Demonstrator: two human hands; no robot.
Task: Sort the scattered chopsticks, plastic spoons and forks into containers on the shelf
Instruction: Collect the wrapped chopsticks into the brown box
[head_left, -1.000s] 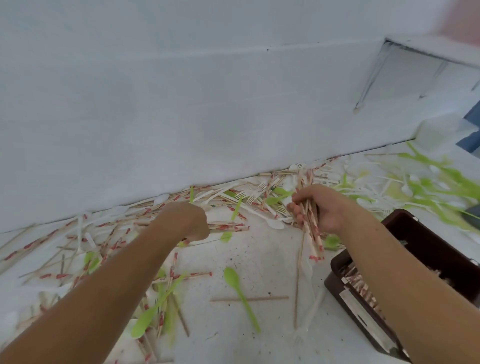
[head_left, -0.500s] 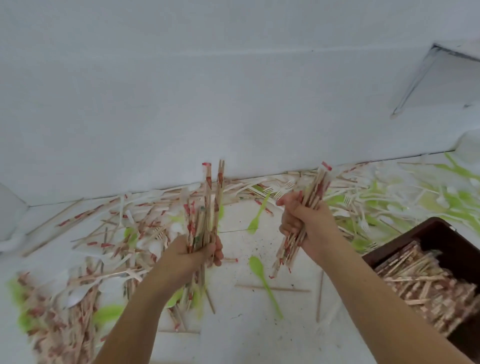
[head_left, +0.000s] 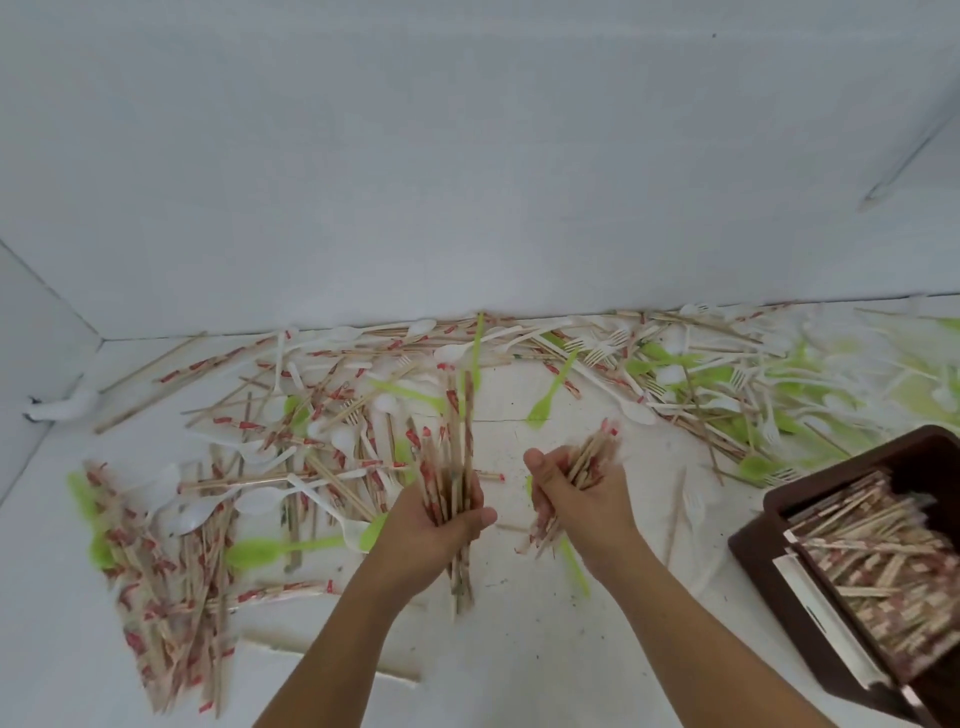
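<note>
My left hand (head_left: 434, 530) grips an upright bundle of wrapped chopsticks (head_left: 451, 447) with red-printed sleeves, above the white surface. Close to its right, my right hand (head_left: 582, 501) holds a shorter bundle of chopsticks (head_left: 592, 457) tilted up to the right. Both bundles are blurred. Loose chopsticks (head_left: 171, 587), white plastic spoons (head_left: 192, 514), white forks (head_left: 602, 345) and green spoons (head_left: 270, 551) lie scattered over the white surface, thickest along the back wall and at the left. A dark brown container (head_left: 769, 561) at the right edge is filled with chopsticks.
A white wall (head_left: 467, 182) rises directly behind the scatter, with a side wall (head_left: 31, 395) at the left. A white card (head_left: 810, 608) leans inside the brown container's near wall. A bare patch of surface (head_left: 519, 649) lies between my forearms.
My left hand came off the pile with a bundle of chopsticks. Both hands drew nearer to me and closer together. The view swung left and down, bringing the brown container in at the right.
</note>
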